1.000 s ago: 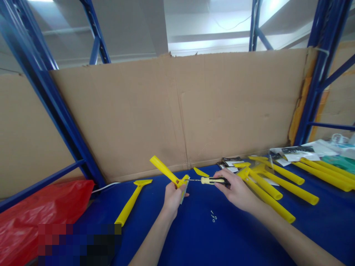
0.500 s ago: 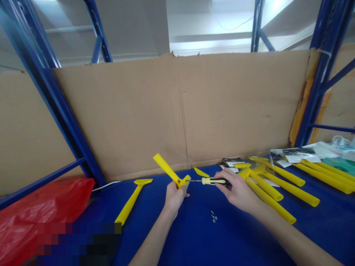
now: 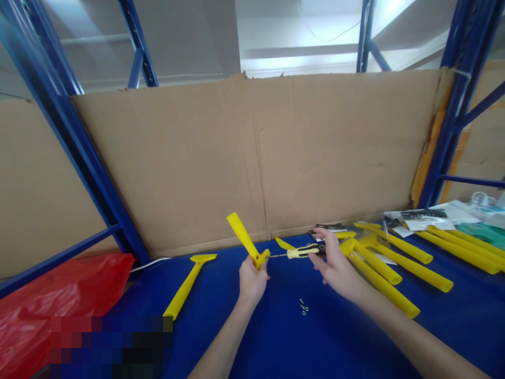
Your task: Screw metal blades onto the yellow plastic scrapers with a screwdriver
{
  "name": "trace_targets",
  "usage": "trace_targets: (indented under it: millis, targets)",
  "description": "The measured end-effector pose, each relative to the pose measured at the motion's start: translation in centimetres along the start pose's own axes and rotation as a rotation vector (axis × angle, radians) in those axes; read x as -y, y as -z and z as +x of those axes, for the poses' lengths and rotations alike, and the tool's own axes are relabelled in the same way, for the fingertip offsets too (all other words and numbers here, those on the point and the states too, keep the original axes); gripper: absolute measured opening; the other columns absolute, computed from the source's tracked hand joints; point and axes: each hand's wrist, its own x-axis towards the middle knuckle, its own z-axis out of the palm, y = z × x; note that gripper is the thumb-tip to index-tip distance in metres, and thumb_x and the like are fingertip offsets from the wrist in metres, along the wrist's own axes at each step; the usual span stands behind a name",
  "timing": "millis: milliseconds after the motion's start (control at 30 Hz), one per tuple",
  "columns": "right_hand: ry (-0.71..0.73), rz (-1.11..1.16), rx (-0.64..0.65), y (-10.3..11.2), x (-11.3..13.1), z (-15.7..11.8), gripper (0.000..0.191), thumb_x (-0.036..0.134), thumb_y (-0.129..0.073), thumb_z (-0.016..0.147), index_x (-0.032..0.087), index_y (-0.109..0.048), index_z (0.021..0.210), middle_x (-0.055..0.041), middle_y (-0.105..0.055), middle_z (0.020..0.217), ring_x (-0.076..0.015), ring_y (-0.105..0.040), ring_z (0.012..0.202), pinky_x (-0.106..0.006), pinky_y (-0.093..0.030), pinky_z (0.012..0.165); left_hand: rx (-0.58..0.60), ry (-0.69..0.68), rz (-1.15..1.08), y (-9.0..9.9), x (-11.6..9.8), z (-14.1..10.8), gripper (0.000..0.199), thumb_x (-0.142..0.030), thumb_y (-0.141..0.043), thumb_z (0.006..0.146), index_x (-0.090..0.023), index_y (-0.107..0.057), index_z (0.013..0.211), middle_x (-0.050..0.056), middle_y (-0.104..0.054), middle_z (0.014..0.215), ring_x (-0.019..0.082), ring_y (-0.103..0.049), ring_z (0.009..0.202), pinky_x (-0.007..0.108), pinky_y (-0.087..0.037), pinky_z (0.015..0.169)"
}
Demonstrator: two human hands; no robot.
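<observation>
My left hand (image 3: 253, 281) is closed around the head end of a yellow scraper-like tool (image 3: 242, 234), whose handle slants up and to the left. A screwdriver (image 3: 302, 252) with a cream and black handle lies level in the air, its tip at the tool's head. My right hand (image 3: 335, 266) is at the screwdriver's butt end, thumb below the handle and fingers loosened and partly spread above it. Beneath the hands, several small screws and nuts (image 3: 303, 307) lie on the blue table surface (image 3: 276, 337). Behind the screwdriver is a small yellow piece (image 3: 284, 243).
Another yellow tool (image 3: 185, 287) with a flared head lies left. Several yellow tools (image 3: 410, 266) are heaped at right, beside plastic packets (image 3: 426, 218). A red plastic bag (image 3: 71, 295) sits far left. A cardboard panel (image 3: 197, 158) stands behind, between blue rack posts (image 3: 445, 116).
The yellow tool in my left hand has tilted more upright and shifted slightly right. My right hand's fingers have loosened and spread on the screwdriver handle, which now tilts up slightly.
</observation>
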Motion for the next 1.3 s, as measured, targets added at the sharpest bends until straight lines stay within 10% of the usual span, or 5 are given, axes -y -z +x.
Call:
trace_targets:
  millis: [533, 1300]
  targets:
    - [-0.464, 0.353, 0.162, -1.4, -1.0, 0.3, 0.064, 0.044, -0.050, 0.079, 0.026, -0.030, 0.138, -0.0119, -0.053, 0.112, -0.0181, -0.061, 0.064, -0.028, -0.047, 0.036, -0.088, -0.081, 0.171, 0.8, 0.8, 0.4, 0.019, -0.013, -0.068, 0.071, -0.016, -0.063, 0.089, 0.006, -0.070, 0.082, 0.020, -0.069, 0.071, 0.023, -0.053, 0.062]
    - [-0.489, 0.516, 0.143, -1.1, -0.6, 0.1, 0.054, 0.040, -0.057, 0.076, 0.029, -0.040, 0.125, -0.0067, -0.052, 0.108, -0.0059, -0.043, 0.043, -0.020, -0.033, 0.029, -0.110, -0.048, 0.069, 0.7, 0.8, 0.3, 0.016, -0.012, -0.070, 0.069, -0.016, -0.063, 0.084, 0.007, -0.070, 0.079, 0.021, -0.069, 0.071, 0.024, -0.052, 0.060]
